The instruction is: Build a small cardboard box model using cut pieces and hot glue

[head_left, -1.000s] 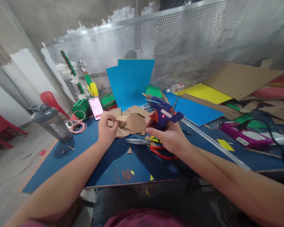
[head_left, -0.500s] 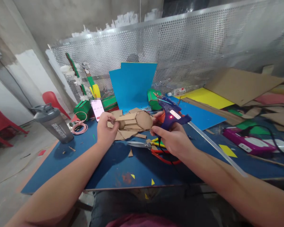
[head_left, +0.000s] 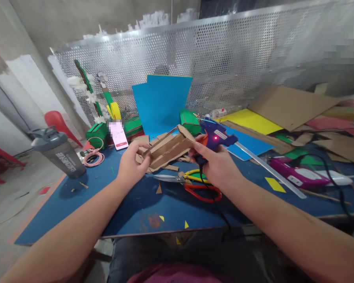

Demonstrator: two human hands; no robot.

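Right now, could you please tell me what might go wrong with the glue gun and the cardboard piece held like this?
The glue gun shows a lit red lamp, so it is likely hot; the right hand grips it while also touching the cardboard piece that the left hand holds, so a burn or stray glue is possible. Scissors lie just below; lowering the hands could meet the blades.

Cardboard piece [head_left: 168, 148] now tilted edge-on; hexagon face turned away.
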